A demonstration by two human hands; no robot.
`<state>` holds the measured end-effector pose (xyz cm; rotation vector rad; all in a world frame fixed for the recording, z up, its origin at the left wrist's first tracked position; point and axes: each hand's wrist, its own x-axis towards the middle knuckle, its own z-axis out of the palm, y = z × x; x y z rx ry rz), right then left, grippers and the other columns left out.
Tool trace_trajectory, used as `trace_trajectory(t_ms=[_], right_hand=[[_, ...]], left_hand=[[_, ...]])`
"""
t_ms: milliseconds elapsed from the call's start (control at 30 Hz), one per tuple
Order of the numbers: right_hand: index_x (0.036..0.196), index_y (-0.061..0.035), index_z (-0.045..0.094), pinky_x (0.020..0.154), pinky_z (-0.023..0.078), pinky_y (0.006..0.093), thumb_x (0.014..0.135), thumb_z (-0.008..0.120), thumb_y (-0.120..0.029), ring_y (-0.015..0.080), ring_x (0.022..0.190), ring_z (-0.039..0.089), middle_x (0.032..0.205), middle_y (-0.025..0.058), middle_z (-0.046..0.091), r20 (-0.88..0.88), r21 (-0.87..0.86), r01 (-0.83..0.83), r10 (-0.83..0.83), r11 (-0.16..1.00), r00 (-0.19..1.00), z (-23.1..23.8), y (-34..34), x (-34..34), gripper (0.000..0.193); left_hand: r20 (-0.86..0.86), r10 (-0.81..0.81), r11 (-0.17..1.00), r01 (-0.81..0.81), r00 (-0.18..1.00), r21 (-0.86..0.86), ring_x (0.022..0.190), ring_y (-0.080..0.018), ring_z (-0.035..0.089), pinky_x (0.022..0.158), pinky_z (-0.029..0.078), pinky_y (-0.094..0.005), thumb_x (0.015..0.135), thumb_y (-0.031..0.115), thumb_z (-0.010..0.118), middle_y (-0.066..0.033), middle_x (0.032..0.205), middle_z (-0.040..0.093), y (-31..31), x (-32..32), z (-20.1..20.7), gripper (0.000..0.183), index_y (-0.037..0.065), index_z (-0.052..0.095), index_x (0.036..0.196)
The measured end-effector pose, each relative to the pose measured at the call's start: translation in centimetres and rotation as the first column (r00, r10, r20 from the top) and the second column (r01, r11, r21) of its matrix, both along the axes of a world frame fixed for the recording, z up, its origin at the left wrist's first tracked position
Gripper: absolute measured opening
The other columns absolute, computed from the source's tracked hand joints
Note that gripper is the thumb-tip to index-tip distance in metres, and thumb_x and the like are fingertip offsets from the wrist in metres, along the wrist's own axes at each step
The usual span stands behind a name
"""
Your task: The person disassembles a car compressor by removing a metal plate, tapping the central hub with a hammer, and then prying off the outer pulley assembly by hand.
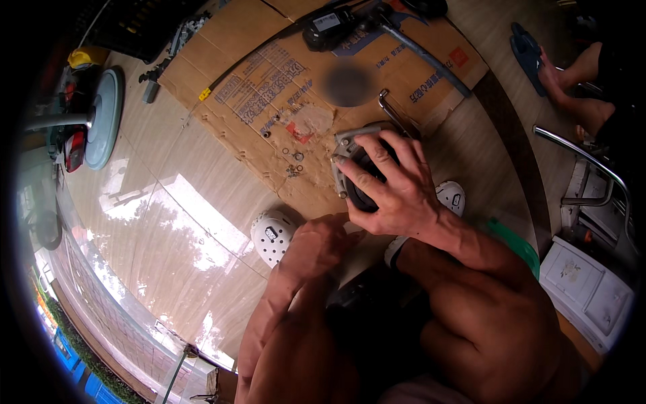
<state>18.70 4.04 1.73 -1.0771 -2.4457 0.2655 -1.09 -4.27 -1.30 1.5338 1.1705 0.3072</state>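
Head view: right hand (395,180) spread over metal part (339,180); left hand (319,244) curled, grip unclear.

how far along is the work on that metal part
Perhaps done: small pieces lie loose on the cardboard. In hand: the right hand holds the metal part; the left hand is close by. Perhaps remaining: bolts seated at the part's edge. Overall progress is unclear.

Small metal parts (298,156) obstruct the cardboard (245,145); floor (175,209) leftward allows passage.
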Motion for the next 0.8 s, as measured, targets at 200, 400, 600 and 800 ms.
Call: trace_trajectory(t_ms=[200,400,600,800], right_hand=[[0.117,-0.0132,0.073,0.088,0.044,0.0492,0.064,0.079,-0.021,0.0387,0.118,0.054,0.131,0.0172,0.059,0.011,-0.022,-0.001,0.001,1.000,1.000,0.05,0.02,-0.01,0.055],[0.117,-0.0139,0.073,0.089,0.044,0.0491,0.063,0.079,-0.022,0.0388,0.118,0.054,0.131,0.0165,0.059,0.010,-0.021,0.001,0.000,1.000,1.000,-0.01,-0.07,0.01,0.054],[0.115,-0.0130,0.073,0.088,0.044,0.0488,0.063,0.079,-0.021,0.0390,0.116,0.055,0.131,0.0169,0.059,-0.002,-0.013,0.006,-0.006,1.000,1.000,-0.06,-0.10,0.14,0.053],[0.114,-0.0120,0.073,0.088,0.044,0.0486,0.063,0.078,-0.020,0.0390,0.114,0.056,0.129,0.0173,0.060,-0.029,0.005,0.021,-0.021,1.000,0.999,-0.16,-0.12,0.06,0.053]], left_hand=[[-0.002,-0.003,0.999,0.003,1.000,-0.042,0.087,-0.0368,0.070,0.079,0.055,-0.0450,0.097,0.034,0.066,-0.0186,0.090,0.073,0.32,-0.02,0.71,0.036,0.004,0.067,0.116],[-0.044,0.000,0.999,-0.002,0.999,-0.034,0.091,-0.0391,0.070,0.081,0.054,-0.0461,0.097,0.034,0.065,-0.0216,0.095,0.072,0.26,0.10,0.50,0.037,0.003,0.067,0.118],[-0.023,-0.002,0.999,0.001,1.000,-0.045,0.091,-0.0394,0.070,0.082,0.054,-0.0468,0.097,0.035,0.065,-0.0222,0.095,0.072,0.48,0.21,0.86,0.038,0.004,0.067,0.119],[-0.037,-0.005,1.000,0.004,0.999,-0.028,0.088,-0.0389,0.070,0.080,0.054,-0.0464,0.097,0.035,0.065,-0.0213,0.092,0.072,0.43,0.30,0.76,0.037,0.004,0.067,0.117]])
